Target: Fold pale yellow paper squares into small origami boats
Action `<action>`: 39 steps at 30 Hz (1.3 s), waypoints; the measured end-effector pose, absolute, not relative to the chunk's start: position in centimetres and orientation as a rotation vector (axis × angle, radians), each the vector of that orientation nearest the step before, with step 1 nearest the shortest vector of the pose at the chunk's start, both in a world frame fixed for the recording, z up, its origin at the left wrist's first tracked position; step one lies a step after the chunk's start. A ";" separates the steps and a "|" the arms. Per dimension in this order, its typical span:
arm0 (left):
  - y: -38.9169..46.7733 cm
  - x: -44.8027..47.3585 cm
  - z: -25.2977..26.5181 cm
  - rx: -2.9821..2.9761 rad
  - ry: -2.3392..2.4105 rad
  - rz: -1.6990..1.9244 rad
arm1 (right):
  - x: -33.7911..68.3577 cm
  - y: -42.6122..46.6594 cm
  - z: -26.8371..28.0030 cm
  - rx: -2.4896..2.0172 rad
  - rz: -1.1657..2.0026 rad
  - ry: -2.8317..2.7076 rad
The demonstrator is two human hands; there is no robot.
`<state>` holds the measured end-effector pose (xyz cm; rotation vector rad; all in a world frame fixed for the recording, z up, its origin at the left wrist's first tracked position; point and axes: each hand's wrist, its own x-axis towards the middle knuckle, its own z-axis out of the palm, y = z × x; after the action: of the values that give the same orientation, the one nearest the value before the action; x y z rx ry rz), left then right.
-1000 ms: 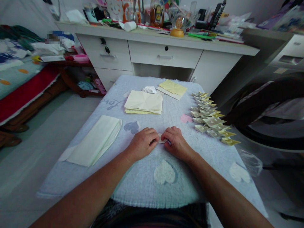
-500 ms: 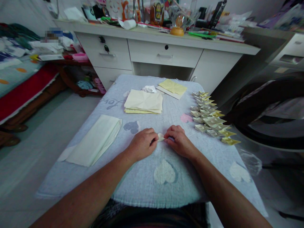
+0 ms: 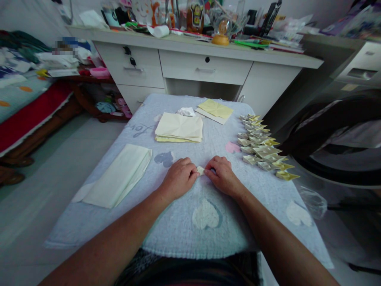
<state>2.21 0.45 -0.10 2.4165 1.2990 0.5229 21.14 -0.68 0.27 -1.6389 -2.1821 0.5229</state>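
A small folded piece of pale paper (image 3: 200, 171) is pinched between my two hands, low over the cloth-covered table (image 3: 178, 234). My left hand (image 3: 182, 177) grips its left end with thumb and fingers closed. On the other end, my right hand (image 3: 220, 174) holds it in the same kind of pinch. Most of the paper is hidden by the fingers, so its full shape cannot be made out. Beyond the hands lies a stack of cream and yellow paper sheets (image 3: 179, 127). Rows of small folded paper boats (image 3: 262, 149) stand along the table's right side.
A folded pale sheet bundle (image 3: 119, 174) lies at the left. Yellow and white sheets (image 3: 216, 110) and a crumpled tissue (image 3: 186, 111) are near the far edge. A white desk (image 3: 205, 71) stands behind, a front-loading washing machine (image 3: 360, 75) to the right, a bed (image 3: 26, 107) to the left.
The hands stay nearly in place, with the fingers shifting slightly on the small paper. The paper's visible part has turned a little and looks smaller. The camera view has moved slightly.
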 end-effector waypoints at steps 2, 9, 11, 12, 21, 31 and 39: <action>0.5 2.2 -0.2 2.413 1.315 0.531 | 21.0 -0.7 0.2 -1.661 0.511 -2.180; 0.6 2.2 -0.5 2.400 1.369 0.546 | 21.0 -0.7 -0.2 -1.745 0.450 -2.138; 0.6 2.2 -0.5 2.392 1.387 0.549 | 21.0 -0.7 -0.2 -1.749 0.452 -2.142; 0.6 2.2 -0.5 2.384 1.396 0.550 | 21.0 -0.6 -0.2 -1.751 0.451 -2.143; 0.6 2.3 -0.4 2.369 1.414 0.481 | 20.8 -0.5 -0.2 -1.777 0.417 -2.149; 0.3 2.3 -0.3 2.410 1.466 0.484 | 20.8 -0.5 -0.4 -1.790 0.402 -2.148; 0.1 2.2 -0.3 2.430 1.535 0.443 | 20.6 -0.6 -0.4 -1.792 0.362 -2.159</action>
<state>2.20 0.12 -0.27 2.4298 1.5348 0.4426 20.63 -0.59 -0.41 -1.7920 -2.1588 0.3615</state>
